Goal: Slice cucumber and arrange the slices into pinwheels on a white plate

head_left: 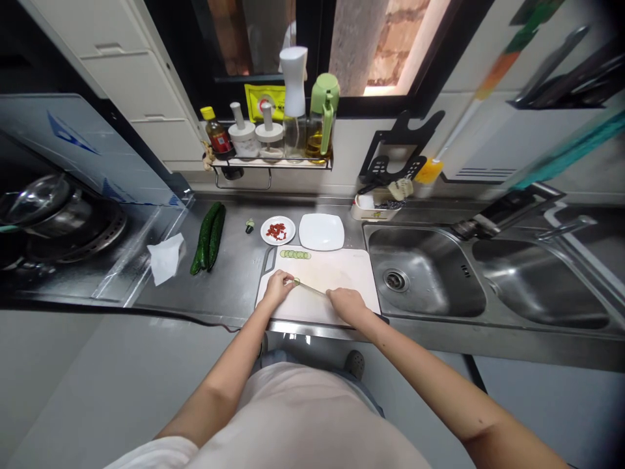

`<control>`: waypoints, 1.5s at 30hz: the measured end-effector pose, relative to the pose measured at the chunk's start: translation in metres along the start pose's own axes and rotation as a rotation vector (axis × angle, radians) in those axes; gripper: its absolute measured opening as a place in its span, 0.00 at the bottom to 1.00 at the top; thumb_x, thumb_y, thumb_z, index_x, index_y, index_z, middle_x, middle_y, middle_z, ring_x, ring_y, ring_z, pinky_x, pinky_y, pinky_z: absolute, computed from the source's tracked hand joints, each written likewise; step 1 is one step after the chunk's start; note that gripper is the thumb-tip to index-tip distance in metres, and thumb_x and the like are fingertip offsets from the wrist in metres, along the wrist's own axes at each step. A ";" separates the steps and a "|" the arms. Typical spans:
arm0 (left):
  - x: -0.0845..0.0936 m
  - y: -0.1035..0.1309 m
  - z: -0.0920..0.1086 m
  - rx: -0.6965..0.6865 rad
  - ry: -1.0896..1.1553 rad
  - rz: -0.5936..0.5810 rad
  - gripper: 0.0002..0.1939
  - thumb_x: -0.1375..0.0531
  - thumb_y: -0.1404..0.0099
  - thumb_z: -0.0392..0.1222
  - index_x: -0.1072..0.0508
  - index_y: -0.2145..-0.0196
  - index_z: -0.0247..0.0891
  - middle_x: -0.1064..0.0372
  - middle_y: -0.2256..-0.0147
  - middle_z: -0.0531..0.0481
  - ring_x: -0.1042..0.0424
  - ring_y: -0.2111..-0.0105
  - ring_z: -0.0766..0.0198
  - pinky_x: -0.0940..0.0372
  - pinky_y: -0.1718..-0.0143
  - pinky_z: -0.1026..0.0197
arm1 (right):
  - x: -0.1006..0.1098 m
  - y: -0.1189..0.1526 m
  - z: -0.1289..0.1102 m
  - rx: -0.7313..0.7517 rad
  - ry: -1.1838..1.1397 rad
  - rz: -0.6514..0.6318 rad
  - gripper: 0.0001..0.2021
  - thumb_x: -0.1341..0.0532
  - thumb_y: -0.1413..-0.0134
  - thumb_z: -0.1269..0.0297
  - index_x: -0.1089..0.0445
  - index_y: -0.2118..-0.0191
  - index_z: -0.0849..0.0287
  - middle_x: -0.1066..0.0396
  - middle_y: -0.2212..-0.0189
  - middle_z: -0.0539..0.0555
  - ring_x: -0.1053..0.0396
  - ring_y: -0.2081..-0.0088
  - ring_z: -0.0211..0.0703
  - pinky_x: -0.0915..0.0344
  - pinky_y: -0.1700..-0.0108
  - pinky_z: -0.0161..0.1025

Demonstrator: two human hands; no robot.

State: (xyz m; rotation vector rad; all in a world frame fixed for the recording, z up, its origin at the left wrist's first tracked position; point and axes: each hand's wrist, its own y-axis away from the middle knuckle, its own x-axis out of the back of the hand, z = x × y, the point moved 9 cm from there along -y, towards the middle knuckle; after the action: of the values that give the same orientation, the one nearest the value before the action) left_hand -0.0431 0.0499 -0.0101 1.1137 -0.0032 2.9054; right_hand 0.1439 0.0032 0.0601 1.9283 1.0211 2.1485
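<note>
My right hand [347, 305] is wrapped round the handle of a knife [313, 289], whose thin blade points left across the white cutting board [336, 273]. Close to the blade's tip, my left hand [277, 288] pinches a small round cucumber slice [296, 281]. The tip touches or nearly touches the slice; I cannot tell which. A row of overlapping cucumber slices [295, 255] lies along the board's far left part. Behind the board stand a white square plate [321, 232] and a smaller round plate [266, 233] with chopped red pieces [277, 232] on it.
Two whole cucumbers [208, 238] and a white paper towel [166, 258] lie on the steel counter to the left, with cucumber ends [249, 226] near the round plate. A double sink [424, 273] adjoins the board's right side. Bottles fill a wall rack [273, 164]. A pot [63, 212] sits far left.
</note>
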 end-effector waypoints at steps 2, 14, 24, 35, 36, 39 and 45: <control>0.000 0.000 0.000 0.000 -0.003 0.004 0.06 0.36 0.46 0.37 0.23 0.68 0.37 0.33 0.70 0.51 0.35 0.71 0.68 0.39 0.66 0.64 | 0.004 0.002 -0.002 0.015 0.028 0.009 0.16 0.52 0.40 0.77 0.31 0.53 0.63 0.26 0.59 0.63 0.28 0.54 0.49 0.36 0.58 0.39; 0.000 0.000 0.002 -0.006 -0.020 -0.008 0.06 0.36 0.45 0.37 0.24 0.68 0.37 0.33 0.70 0.51 0.35 0.71 0.67 0.38 0.66 0.64 | -0.002 0.003 0.005 -0.022 0.036 0.064 0.14 0.52 0.39 0.77 0.32 0.54 0.62 0.26 0.63 0.63 0.27 0.57 0.48 0.36 0.59 0.39; -0.001 0.008 0.013 -0.059 -0.095 -0.036 0.15 0.41 0.39 0.41 0.26 0.54 0.39 0.34 0.64 0.47 0.32 0.62 0.62 0.37 0.57 0.60 | -0.045 0.028 0.031 -0.279 -0.227 0.055 0.17 0.57 0.35 0.58 0.35 0.54 0.57 0.26 0.61 0.59 0.28 0.57 0.47 0.40 0.62 0.38; 0.001 0.004 0.028 -0.054 -0.157 -0.089 0.09 0.42 0.42 0.34 0.25 0.64 0.39 0.35 0.65 0.48 0.33 0.64 0.62 0.38 0.60 0.60 | -0.054 0.032 0.052 -0.421 -0.273 0.047 0.18 0.56 0.35 0.57 0.34 0.53 0.57 0.26 0.60 0.60 0.28 0.56 0.47 0.40 0.61 0.37; 0.001 0.003 0.029 -0.052 -0.156 -0.087 0.08 0.42 0.43 0.34 0.26 0.65 0.39 0.35 0.66 0.48 0.33 0.65 0.62 0.39 0.61 0.61 | -0.054 0.032 0.053 -0.422 -0.276 0.044 0.18 0.57 0.35 0.57 0.34 0.53 0.57 0.26 0.59 0.60 0.28 0.56 0.46 0.40 0.61 0.37; 0.001 0.000 0.031 -0.042 -0.129 -0.088 0.05 0.42 0.45 0.33 0.27 0.69 0.38 0.34 0.69 0.50 0.34 0.67 0.64 0.39 0.64 0.62 | -0.056 0.030 0.054 -0.420 -0.291 0.047 0.18 0.57 0.35 0.57 0.34 0.53 0.57 0.26 0.59 0.60 0.29 0.56 0.47 0.39 0.60 0.38; 0.002 -0.008 0.021 0.035 0.004 -0.064 0.03 0.42 0.44 0.33 0.29 0.71 0.38 0.31 0.73 0.53 0.34 0.72 0.67 0.41 0.68 0.65 | -0.056 0.028 0.054 -0.421 -0.289 0.042 0.19 0.57 0.35 0.57 0.34 0.52 0.57 0.26 0.58 0.61 0.29 0.55 0.47 0.39 0.60 0.38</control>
State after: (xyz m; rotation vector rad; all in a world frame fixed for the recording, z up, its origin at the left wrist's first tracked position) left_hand -0.0307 0.0576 0.0068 1.0921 0.0815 2.8619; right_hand 0.2150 -0.0223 0.0256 1.9754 0.4403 1.8384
